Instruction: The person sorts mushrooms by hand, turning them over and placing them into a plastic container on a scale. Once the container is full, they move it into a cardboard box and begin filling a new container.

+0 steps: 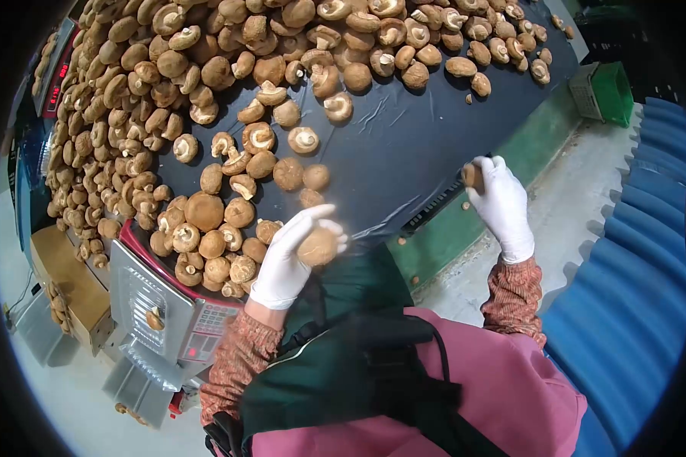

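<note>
My left hand (280, 268), in a white glove, holds a brown shiitake mushroom (318, 247), its cap facing up at the near edge of the dark-covered table (404, 164). Out to the right, my gloved right hand (503, 204) grips a second shiitake mushroom (472, 177) between thumb and fingers, over the table's right edge. A loose group of shiitake mushrooms (204, 211) lies just left of my left hand, some caps up and some stems up. Behind it spreads a large heap of mushrooms (141, 76).
At the lower left stands a scale (209, 327) with a clear plastic tray (146, 301) on its plate, a small mushroom inside. Another scale with a red display (56, 97) is at the far left. A green basket (613, 91) and blue corrugated sheeting (625, 282) are on the right.
</note>
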`<action>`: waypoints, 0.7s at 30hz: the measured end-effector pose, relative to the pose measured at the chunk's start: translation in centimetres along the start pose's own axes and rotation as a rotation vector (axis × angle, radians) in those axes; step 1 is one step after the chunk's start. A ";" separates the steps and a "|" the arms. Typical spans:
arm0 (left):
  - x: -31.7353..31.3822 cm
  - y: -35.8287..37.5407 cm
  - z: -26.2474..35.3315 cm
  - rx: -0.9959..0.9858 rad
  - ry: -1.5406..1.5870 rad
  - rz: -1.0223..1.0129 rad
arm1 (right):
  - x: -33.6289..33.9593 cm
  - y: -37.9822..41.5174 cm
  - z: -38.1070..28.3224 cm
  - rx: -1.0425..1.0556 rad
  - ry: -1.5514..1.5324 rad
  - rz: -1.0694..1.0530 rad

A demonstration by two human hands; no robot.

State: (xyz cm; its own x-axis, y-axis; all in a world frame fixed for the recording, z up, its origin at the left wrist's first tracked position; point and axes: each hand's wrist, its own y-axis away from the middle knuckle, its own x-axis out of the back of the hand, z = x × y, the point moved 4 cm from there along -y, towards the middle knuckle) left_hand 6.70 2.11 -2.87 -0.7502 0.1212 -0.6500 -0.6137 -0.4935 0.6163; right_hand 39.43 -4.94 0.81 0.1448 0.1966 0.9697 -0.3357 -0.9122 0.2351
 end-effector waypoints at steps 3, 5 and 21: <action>-0.3 -0.4 -0.3 0.030 0.050 -0.008 | 0.5 -0.9 -1.2 0.117 0.015 0.173; -0.4 -0.3 -0.4 0.036 0.052 -0.005 | 0.1 -3.0 -4.7 0.168 -0.240 0.272; 0.6 -0.1 0.6 -0.025 0.080 -0.012 | -7.3 -8.7 -13.3 -0.157 -1.859 -0.362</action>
State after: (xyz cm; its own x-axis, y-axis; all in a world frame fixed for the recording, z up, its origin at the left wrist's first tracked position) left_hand 6.15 2.79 -3.10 -0.7199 0.0587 -0.6916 -0.6156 -0.5142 0.5972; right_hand 28.89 6.36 -7.47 0.8597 -0.3355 -0.3851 -0.1181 -0.8642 0.4890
